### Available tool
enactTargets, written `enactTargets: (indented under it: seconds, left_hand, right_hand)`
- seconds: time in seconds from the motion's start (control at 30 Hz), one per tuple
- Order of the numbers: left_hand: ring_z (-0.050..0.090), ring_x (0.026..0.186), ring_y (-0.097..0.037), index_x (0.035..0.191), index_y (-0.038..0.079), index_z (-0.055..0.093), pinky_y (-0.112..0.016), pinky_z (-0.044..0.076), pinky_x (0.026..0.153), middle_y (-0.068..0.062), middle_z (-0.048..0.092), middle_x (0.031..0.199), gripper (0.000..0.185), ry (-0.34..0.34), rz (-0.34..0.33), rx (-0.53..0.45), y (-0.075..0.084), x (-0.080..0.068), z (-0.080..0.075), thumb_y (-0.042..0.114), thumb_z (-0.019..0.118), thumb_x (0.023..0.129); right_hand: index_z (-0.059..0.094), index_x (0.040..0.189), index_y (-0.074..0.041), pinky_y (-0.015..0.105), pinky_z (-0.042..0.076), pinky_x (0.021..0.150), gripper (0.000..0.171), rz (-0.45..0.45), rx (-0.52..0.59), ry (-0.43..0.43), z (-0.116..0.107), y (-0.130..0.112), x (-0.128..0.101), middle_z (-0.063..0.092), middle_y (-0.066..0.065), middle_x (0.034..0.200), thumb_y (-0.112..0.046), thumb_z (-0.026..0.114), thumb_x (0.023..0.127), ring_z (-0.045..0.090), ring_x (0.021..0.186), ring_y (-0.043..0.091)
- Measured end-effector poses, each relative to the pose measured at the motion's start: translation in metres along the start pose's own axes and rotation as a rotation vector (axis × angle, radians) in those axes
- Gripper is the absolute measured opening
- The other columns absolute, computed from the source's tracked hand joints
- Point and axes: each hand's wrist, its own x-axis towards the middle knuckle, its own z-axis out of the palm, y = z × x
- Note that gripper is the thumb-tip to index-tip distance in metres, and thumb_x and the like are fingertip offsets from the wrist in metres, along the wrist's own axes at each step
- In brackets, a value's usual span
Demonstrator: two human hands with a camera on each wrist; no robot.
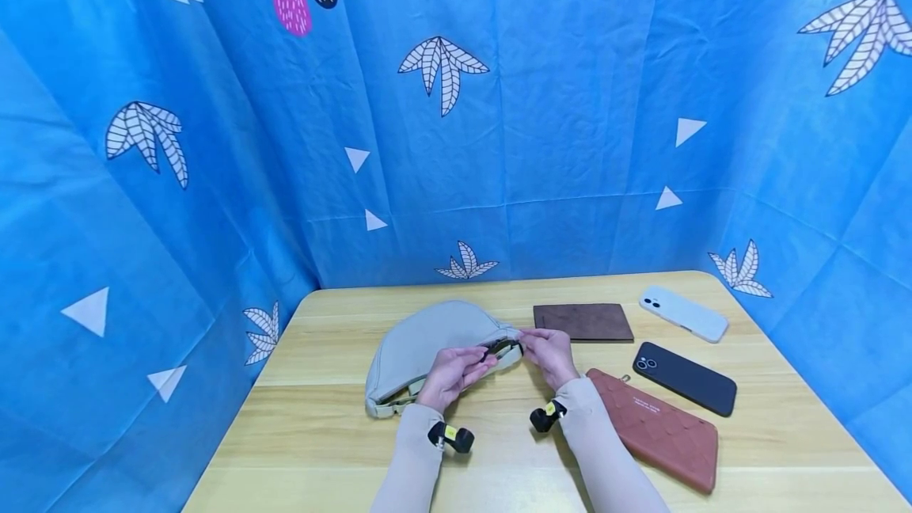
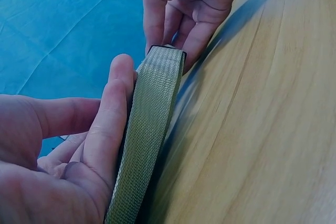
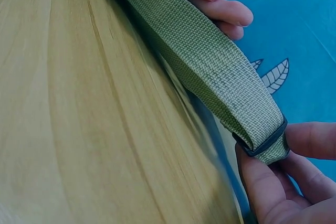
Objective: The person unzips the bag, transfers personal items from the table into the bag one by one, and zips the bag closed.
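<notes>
A pale grey half-moon bag [image 1: 427,339] lies on the table, its woven strap [image 3: 210,61] along the side near me. At the strap's right part, my right hand [image 1: 550,355] pinches the webbing by a black slider buckle [image 3: 268,139] between thumb and fingers. Farther left, my left hand [image 1: 452,377] holds the strap, with its fingers along one face of the webbing. In the left wrist view the strap [image 2: 149,114] runs between both hands, and the left fingers [image 2: 107,124] hide part of what lies behind it.
Right of the bag lie a dark brown wallet [image 1: 584,322], a white phone [image 1: 684,313], a black phone [image 1: 685,378] and a reddish-brown zip purse [image 1: 663,430], partly under the right forearm. Blue patterned curtain [image 1: 556,141] encloses the wooden table [image 1: 299,434] at back and sides.
</notes>
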Motion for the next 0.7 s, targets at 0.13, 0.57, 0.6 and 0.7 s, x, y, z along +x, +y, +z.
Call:
enactTargets:
  seconds: [0.13, 0.57, 0.6, 0.7]
  left_hand:
    - [0.079, 0.088, -0.016, 0.132, -0.016, 0.058, -0.021, 0.060, 0.082, -0.017, 0.079, 0.099, 0.033, -0.003, 0.004, 0.006, 0.0002, 0.0005, -0.0001, -0.003, 0.055, 0.102]
    - [0.079, 0.088, -0.016, 0.133, -0.015, 0.058, -0.021, 0.060, 0.083, -0.019, 0.079, 0.103, 0.035, 0.000, -0.002, 0.008, 0.0004, -0.0008, -0.0004, -0.002, 0.057, 0.101]
    - [0.079, 0.088, -0.015, 0.133, -0.016, 0.057, -0.021, 0.060, 0.083, -0.018, 0.079, 0.103, 0.035, 0.000, 0.001, 0.007, 0.0005, -0.0009, -0.0001, -0.002, 0.057, 0.101]
    - [0.079, 0.087, -0.014, 0.133, -0.016, 0.057, -0.020, 0.060, 0.082, -0.017, 0.079, 0.101, 0.035, -0.002, 0.010, 0.011, 0.0009, -0.0010, 0.0002, -0.002, 0.057, 0.101]
  right_hand:
    - [0.068, 0.125, 0.011, 0.047, 0.049, 0.107, 0.030, 0.006, -0.008, 0.008, -0.0002, 0.0002, 0.0007, 0.064, 0.030, 0.135, -0.006, 0.063, 0.100, 0.062, 0.130, 0.035]
    - [0.068, 0.124, 0.012, 0.048, 0.048, 0.107, 0.030, 0.012, 0.006, 0.007, 0.0005, -0.0014, -0.0004, 0.064, 0.031, 0.136, -0.005, 0.064, 0.099, 0.060, 0.132, 0.038]
    - [0.068, 0.124, 0.012, 0.048, 0.048, 0.107, 0.030, 0.014, 0.008, 0.010, 0.0006, -0.0017, -0.0004, 0.064, 0.031, 0.135, -0.005, 0.064, 0.099, 0.061, 0.131, 0.037]
    - [0.067, 0.123, 0.013, 0.048, 0.048, 0.107, 0.030, 0.017, 0.015, 0.005, -0.0003, -0.0017, 0.0006, 0.064, 0.031, 0.135, -0.005, 0.065, 0.099, 0.063, 0.129, 0.035]
